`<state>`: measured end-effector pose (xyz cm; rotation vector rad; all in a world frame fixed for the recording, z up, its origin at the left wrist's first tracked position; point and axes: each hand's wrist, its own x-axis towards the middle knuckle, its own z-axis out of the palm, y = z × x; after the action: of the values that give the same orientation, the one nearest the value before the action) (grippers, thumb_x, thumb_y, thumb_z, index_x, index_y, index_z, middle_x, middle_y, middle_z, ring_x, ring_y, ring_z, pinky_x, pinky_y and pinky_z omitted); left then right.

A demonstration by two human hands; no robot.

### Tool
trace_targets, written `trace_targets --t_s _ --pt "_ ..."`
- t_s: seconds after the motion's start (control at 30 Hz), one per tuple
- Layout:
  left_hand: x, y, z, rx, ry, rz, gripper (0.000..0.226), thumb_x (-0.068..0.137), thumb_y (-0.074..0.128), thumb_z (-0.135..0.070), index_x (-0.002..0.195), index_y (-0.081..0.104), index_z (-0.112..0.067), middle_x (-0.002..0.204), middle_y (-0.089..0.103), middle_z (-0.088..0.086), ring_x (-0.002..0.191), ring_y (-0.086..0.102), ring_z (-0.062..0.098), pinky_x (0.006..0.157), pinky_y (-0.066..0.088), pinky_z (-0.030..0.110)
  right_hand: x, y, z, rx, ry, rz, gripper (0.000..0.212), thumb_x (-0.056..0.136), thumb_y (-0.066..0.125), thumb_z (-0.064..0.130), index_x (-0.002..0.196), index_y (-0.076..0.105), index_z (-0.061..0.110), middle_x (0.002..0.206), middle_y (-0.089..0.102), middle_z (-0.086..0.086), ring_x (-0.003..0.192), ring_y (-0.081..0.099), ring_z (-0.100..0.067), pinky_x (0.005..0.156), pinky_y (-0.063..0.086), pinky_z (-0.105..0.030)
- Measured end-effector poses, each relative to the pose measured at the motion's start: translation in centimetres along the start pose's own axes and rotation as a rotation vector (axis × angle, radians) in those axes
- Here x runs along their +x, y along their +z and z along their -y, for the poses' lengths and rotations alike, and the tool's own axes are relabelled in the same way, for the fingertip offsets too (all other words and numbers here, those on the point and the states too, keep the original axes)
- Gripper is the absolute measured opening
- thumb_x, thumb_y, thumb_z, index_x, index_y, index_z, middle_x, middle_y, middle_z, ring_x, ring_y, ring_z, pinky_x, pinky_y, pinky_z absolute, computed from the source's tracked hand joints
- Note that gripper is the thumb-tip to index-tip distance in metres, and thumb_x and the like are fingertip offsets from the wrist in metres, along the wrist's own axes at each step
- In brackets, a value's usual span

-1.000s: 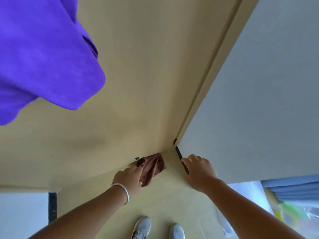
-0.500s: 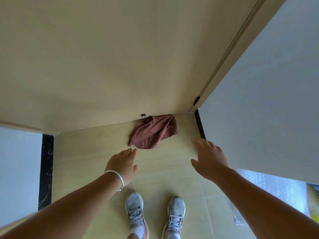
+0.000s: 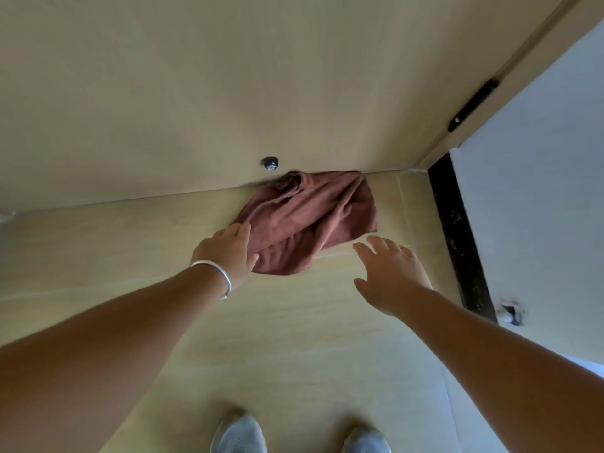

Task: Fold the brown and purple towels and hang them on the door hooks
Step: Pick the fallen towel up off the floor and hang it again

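One brown towel (image 3: 307, 220) lies crumpled on the floor (image 3: 294, 338) against the door (image 3: 196, 93). Left hand (image 3: 228, 253) touches its edge, fingers relaxed; right hand (image 3: 389, 273) spread, just beside it. Two shoes (image 3: 238, 433) visible

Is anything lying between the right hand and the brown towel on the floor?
Nothing visible does. The right hand hovers open just short of the brown towel, with only bare floor between them. The left hand already overlaps the towel's left edge.

Left hand (image 3: 225, 253) reached brown towel (image 3: 310, 220); right hand (image 3: 389, 273) closer.
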<state>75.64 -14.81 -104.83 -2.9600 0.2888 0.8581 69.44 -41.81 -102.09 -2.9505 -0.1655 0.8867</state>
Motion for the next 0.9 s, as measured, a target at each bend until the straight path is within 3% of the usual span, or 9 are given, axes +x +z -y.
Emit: trace_targets --t_s 0.2,0.3,0.37,0.47,0.53,0.6,0.67,0.8,0.9 --pt "9.5 2.8 0.8 -0.086 -0.012 -0.073 0.068 0.094 0.047 -0.050 0.150 0.024 -0.019 0.150 0.035 0.001 0.129 0.044 0.026 0.099 0.041 0.038 10.3 3.5 -1.2 -0.092 -0.101 -0.101 0.063 0.089 0.054 0.035 0.146 0.026 0.028 0.153 0.026 0.000 0.141 0.022 -0.021 0.113 0.024 -0.038" --pt "13.0 3.8 0.9 -0.136 0.025 -0.130 0.066 0.086 0.056 -0.057 0.141 0.039 -0.023 0.141 0.042 -0.002 0.126 0.046 0.023 0.098 0.042 0.037 14.7 4.2 -2.0 -0.179 -0.207 -0.104 0.066 0.089 0.055 0.026 0.148 0.025 0.029 0.158 0.017 -0.001 0.147 0.012 -0.021 0.117 0.017 -0.044" --pt "14.5 4.5 0.6 -0.175 0.056 -0.228 0.052 0.083 0.059 -0.058 0.122 0.054 -0.025 0.125 0.050 -0.003 0.115 0.053 0.021 0.089 0.045 0.034 16.2 4.9 -2.4 -0.195 -0.290 -0.119 0.061 0.086 0.060 0.025 0.143 0.037 0.028 0.155 0.026 -0.004 0.146 0.019 -0.024 0.115 0.021 -0.046" --pt "15.4 5.3 0.5 -0.233 0.134 -0.302 0.032 0.086 0.058 -0.053 0.091 0.057 -0.021 0.101 0.049 -0.007 0.095 0.058 0.022 0.074 0.044 0.032 17.0 6.2 -2.8 -0.141 -0.355 -0.239 0.044 0.073 0.071 0.025 0.117 0.063 0.024 0.126 0.057 -0.006 0.123 0.052 -0.029 0.096 0.046 -0.048" --pt "15.4 5.8 1.0 -0.267 0.189 -0.299 0.036 0.086 0.053 -0.055 0.083 0.055 -0.019 0.102 0.049 -0.008 0.091 0.058 0.021 0.074 0.046 0.033 16.9 7.0 -3.1 -0.087 -0.360 -0.295 0.036 0.069 0.072 0.027 0.104 0.066 0.023 0.110 0.062 -0.005 0.105 0.061 -0.028 0.082 0.053 -0.043" --pt "14.7 6.5 1.6 -0.312 0.225 -0.308 0.047 0.078 0.043 -0.061 0.083 0.061 -0.017 0.108 0.052 -0.008 0.093 0.058 0.018 0.076 0.047 0.031 16.2 7.8 -3.5 -0.085 -0.394 -0.331 0.023 0.076 0.062 0.030 0.097 0.065 0.024 0.103 0.061 -0.002 0.096 0.061 -0.026 0.078 0.052 -0.039" --pt "13.3 7.5 2.1 -0.310 0.272 -0.329 0.051 0.074 0.041 -0.059 0.081 0.065 -0.014 0.112 0.055 -0.008 0.094 0.058 0.016 0.074 0.047 0.027 15.0 9.1 -4.3 -0.105 -0.453 -0.321 0.023 0.080 0.050 0.036 0.093 0.064 0.023 0.097 0.059 -0.001 0.091 0.059 -0.025 0.077 0.050 -0.039" --pt "9.8 9.1 2.6 -0.302 0.473 -0.282 0.030 0.074 0.053 -0.043 0.067 0.063 -0.015 0.108 0.060 0.000 0.088 0.062 0.019 0.071 0.042 0.021 11.9 11.1 -5.3 -0.079 -0.564 -0.257 0.027 0.080 0.055 0.047 0.084 0.064 0.022 0.089 0.059 0.000 0.086 0.057 -0.024 0.078 0.046 -0.040" --pt "8.1 9.8 2.9 -0.334 0.538 -0.266 0.031 0.081 0.053 -0.040 0.060 0.058 -0.018 0.101 0.061 0.000 0.085 0.060 0.016 0.072 0.039 0.020 10.7 11.3 -5.8 0.017 -0.652 -0.291 0.035 0.079 0.058 0.055 0.074 0.062 0.021 0.077 0.055 0.003 0.073 0.052 -0.021 0.071 0.041 -0.037"
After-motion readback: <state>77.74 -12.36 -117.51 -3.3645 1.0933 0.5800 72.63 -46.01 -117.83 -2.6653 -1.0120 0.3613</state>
